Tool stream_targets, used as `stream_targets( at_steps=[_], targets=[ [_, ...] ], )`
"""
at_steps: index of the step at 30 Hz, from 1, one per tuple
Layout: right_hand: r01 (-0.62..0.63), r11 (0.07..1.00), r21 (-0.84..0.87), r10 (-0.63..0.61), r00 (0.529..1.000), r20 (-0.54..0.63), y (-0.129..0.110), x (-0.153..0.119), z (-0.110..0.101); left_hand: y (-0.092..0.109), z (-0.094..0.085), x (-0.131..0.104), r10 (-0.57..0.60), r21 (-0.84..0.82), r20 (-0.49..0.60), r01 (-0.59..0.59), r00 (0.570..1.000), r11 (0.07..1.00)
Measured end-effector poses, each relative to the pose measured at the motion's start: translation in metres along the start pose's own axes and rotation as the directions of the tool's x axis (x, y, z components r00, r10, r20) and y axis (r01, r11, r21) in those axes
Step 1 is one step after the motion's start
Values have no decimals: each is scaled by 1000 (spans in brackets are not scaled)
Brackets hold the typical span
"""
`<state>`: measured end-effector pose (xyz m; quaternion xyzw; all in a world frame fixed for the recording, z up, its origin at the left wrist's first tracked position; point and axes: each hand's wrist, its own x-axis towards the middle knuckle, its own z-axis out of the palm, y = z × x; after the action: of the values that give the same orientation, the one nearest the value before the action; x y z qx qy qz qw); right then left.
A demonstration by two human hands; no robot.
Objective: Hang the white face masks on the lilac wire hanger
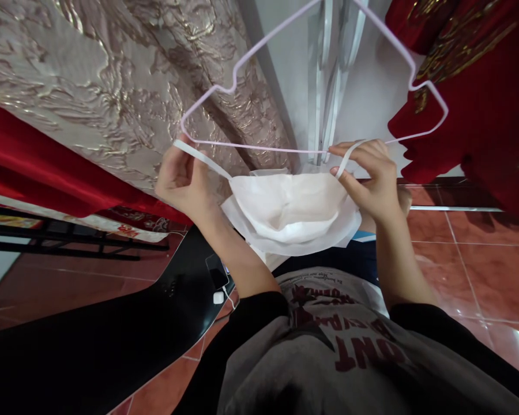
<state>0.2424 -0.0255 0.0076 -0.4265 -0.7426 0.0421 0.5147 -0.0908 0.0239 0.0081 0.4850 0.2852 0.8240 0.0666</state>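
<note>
A white cloth piece [285,207] with a scooped lower edge and sheer layers hangs between my hands, below the bottom bar of a pale pink hanger [268,149]. My left hand [184,178] is closed at the hanger's left corner, with the left white strap looped over its fingers. On the other side, my right hand [372,173] pinches the right white strap [349,155] between thumb and fingers, its index fingertip touching the hanger bar. The hanger's hook is out of view.
Beige embossed fabric [125,86] hangs at the left and red fabric [480,115] at the right. A black surface [112,340] at lower left holds a phone [217,271] and a white charger [218,298]. Red tiles [493,259] cover the floor.
</note>
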Motion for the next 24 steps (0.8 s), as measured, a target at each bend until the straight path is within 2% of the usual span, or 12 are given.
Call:
stream_targets(
  at_steps=[3,5,8,11,13,15,16,19,20,21,23,24],
  targets=[
    [6,1000,3,-6,1000,-17,-1,-1,1,0,7,23,-30,-29,110,34,993,999],
    [12,1000,-8,-12,999,-38,-1,-2,2,8,20,39,-103,45,206,96,973,994],
    [7,1000,-27,-9,997,-73,0,-3,2,25,45,59,-240,243,374,155,896,958],
    [7,1000,-29,-10,996,-94,1,-4,2,35,62,73,-257,313,508,101,822,944],
    [20,999,-28,-22,996,-92,2,-4,2,34,66,76,-263,332,536,87,802,939],
    [23,999,-30,-25,996,-88,2,-4,2,26,65,72,-249,322,506,87,826,943],
    [23,999,-33,-26,996,-86,3,-4,2,20,64,66,-230,294,465,96,855,951],
    [15,998,-56,-20,997,-80,5,-4,2,4,60,32,-234,120,197,213,952,970],
    [14,998,-65,-19,997,-76,6,-4,2,0,59,16,-296,46,95,293,951,955],
    [14,997,-73,-19,997,-73,6,-4,3,-2,60,0,-377,-34,23,377,926,925],
    [18,997,-78,-24,997,-78,4,-4,5,-1,64,-31,-555,-139,18,552,832,822],
    [23,997,-77,-29,996,-83,2,-4,6,1,67,-44,-606,-158,55,606,794,780]
  ],
)
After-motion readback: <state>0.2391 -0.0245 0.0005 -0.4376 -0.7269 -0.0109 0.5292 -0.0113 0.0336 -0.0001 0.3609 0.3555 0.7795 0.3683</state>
